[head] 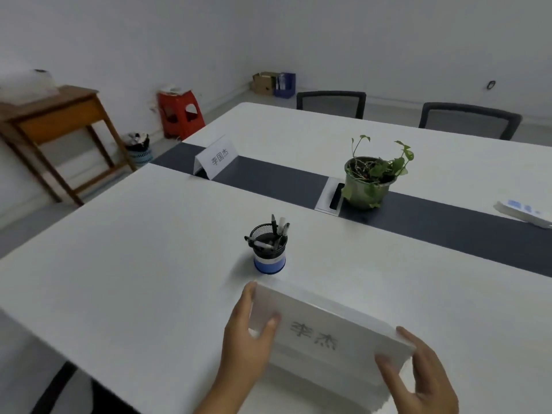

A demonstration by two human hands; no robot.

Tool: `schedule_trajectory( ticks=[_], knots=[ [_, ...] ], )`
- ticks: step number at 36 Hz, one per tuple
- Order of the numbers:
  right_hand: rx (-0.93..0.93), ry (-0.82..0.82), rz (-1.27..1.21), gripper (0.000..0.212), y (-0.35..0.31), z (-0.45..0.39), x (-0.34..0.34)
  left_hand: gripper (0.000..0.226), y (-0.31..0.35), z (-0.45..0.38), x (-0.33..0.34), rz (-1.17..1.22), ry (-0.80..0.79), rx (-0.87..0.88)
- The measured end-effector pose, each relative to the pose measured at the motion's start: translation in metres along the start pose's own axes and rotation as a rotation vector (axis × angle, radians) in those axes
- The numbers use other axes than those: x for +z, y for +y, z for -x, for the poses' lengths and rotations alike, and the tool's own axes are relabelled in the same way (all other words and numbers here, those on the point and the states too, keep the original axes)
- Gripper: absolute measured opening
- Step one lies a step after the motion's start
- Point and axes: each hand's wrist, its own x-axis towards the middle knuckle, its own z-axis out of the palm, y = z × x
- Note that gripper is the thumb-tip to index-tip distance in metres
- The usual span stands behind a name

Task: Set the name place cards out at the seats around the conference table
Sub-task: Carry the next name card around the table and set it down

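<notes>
Item: name place card (325, 333), pinched at both ends by my left hand (248, 339) and right hand (424, 380) fingers (270, 321), low over the near tabletop (134, 264); best set down level, lettering squared to the seat, short of the pen cup (268, 249) beyond my fingers.

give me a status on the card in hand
Left hand and right hand grip the ends of the card at the near table edge. Second card stands on the dark strip. Pen cup just beyond, apart.
</notes>
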Motion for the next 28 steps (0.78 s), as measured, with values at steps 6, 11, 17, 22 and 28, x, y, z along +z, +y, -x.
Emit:
schedule_trajectory(
  ticks=[6,11,17,22,28],
  knots=[
    [-0.190,-0.059,0.108,0.060,-0.046,-0.001,0.009,0.066,0.004,0.008,-0.028,0.140,0.137,0.088],
    [-0.312,-0.127,0.094,0.074,-0.081,0.003,0.043,0.057,-0.002,0.005,-0.074,0.270,0.203,0.100],
    [-0.407,-0.213,0.042,0.056,-0.080,0.007,0.138,0.053,-0.037,-0.019,-0.145,0.320,0.273,0.026],
    [-0.309,-0.376,0.051,0.051,-0.058,0.015,0.213,0.064,-0.088,-0.049,-0.180,0.350,0.315,-0.123],
    [-0.235,-0.462,0.164,0.056,-0.025,0.023,0.256,0.076,-0.135,-0.087,-0.193,0.330,0.237,-0.256]
  ],
)
